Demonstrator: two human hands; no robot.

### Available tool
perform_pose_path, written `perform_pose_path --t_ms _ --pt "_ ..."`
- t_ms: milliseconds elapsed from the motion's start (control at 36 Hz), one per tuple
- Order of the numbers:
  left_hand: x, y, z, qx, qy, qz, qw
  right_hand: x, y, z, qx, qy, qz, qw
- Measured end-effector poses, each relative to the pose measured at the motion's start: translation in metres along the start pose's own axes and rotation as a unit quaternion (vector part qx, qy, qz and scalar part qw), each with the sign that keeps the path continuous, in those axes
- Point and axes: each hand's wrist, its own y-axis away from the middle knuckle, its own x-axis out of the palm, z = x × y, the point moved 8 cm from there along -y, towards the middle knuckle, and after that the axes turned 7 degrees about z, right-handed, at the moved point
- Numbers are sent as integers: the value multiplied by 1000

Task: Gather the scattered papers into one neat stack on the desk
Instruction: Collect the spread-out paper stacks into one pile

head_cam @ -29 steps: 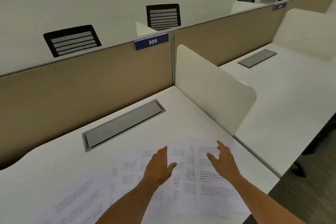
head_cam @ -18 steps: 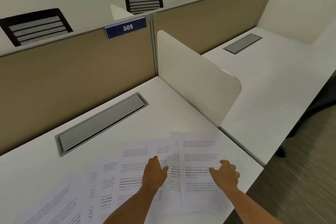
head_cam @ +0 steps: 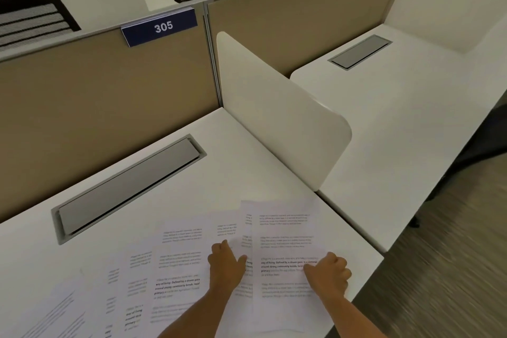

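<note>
1. The left hand (head_cam: 225, 265) lies palm-down, fingers curled, pressing the overlapping papers (head_cam: 181, 263) spread across the desk (head_cam: 241, 151).
2. The right hand (head_cam: 327, 273) is curled, pinching the rightmost sheet (head_cam: 285, 230) by its right edge.

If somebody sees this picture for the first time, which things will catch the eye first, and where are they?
The eye goes first to the printed papers fanned across the near part of the white desk, with the left hand and the right hand resting on the sheets at the right end. Next comes the blue sign reading 305 on top of the tan partition, above the grey cable hatch set into the desk.
</note>
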Motion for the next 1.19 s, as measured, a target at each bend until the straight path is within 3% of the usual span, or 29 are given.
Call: perform_pose_path --t_ms 611,944,1194 --pt "17 -8 -6 -14 59 31 998 22 29 10 -38 46 17 998" --pt "22 -1 -9 26 134 43 990 25 25 6 -41 -51 52 996" --pt "-1 17 -31 75 182 27 980 7 11 4 -56 -270 26 961"
